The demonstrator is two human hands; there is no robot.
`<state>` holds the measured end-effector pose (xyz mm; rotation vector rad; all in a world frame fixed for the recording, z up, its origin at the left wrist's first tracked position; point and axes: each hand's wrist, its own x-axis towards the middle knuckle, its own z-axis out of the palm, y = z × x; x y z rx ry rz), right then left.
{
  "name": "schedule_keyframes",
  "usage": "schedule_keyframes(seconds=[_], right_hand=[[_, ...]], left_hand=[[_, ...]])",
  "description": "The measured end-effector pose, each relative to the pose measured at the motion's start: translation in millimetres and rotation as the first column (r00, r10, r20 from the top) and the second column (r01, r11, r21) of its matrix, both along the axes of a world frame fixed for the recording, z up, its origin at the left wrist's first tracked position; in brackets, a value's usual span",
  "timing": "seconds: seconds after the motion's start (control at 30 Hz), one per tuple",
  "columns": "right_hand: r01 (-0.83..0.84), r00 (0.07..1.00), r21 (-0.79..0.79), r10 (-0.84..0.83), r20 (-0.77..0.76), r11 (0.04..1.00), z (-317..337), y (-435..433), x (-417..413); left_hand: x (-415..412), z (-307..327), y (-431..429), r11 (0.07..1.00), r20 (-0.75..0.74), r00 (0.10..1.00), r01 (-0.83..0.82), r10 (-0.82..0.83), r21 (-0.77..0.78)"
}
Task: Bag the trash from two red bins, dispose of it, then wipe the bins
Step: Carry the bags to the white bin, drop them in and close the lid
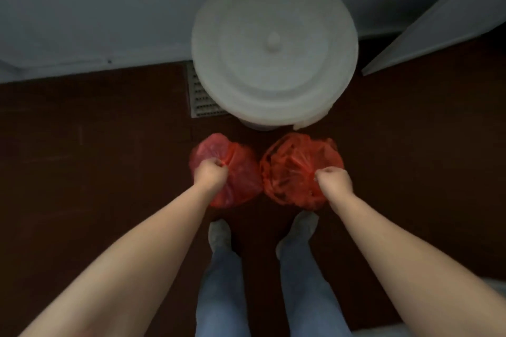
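Observation:
Two red plastic trash bags hang side by side above the dark floor. My left hand [211, 175] is shut on the gathered top of the left red bag [241, 180]. My right hand [334, 180] is shut on the gathered top of the right red bag [290, 172], which looks crumpled and full. Directly beyond both bags stands a large round white bin with its lid [273, 46] closed. No red bins are in view.
A white floor vent [198, 96] lies left of the white bin, against the grey wall [95, 8]. A white door or panel [449, 16] angles in at the upper right. My feet in grey socks [219, 232] stand just behind the bags.

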<state>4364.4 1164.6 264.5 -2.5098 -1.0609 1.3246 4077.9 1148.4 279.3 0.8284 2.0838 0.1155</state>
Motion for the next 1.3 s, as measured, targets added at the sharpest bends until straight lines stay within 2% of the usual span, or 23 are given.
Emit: schedule_keyframes(seconds=[0.27,0.53,0.77,0.97,1.17,1.3], right_hand=[[0.084,0.994,-0.027,-0.085,-0.073,0.996,-129.1,7.5,21.5],[0.119,0.990,-0.027,-0.121,-0.078,0.992,-208.8,14.5,46.5],[0.057,0.998,-0.034,-0.057,-0.006,0.998,-224.7,12.3,60.6],[0.078,0.996,-0.055,-0.081,-0.049,0.995,-221.5,10.0,61.1],[0.016,0.999,-0.036,-0.017,-0.032,0.999,-211.9,13.1,58.0],[0.034,0.999,-0.024,-0.035,-0.037,0.999,-198.8,17.7,55.4]], left_hand=[[29.2,-137.1,3.2,0.999,-0.034,0.999,-0.030,0.029,-0.031],[47.5,-210.5,4.7,1.000,0.010,1.000,-0.006,0.006,-0.018],[43.9,-221.7,-4.2,0.997,-0.007,0.998,0.058,-0.059,-0.055],[45.2,-215.0,-10.5,0.988,0.011,0.991,0.137,-0.137,-0.065],[56.4,-204.4,-8.2,0.985,0.027,0.985,0.169,-0.170,0.024],[57.9,-192.1,-2.4,0.986,0.043,0.985,0.167,-0.168,0.026]])
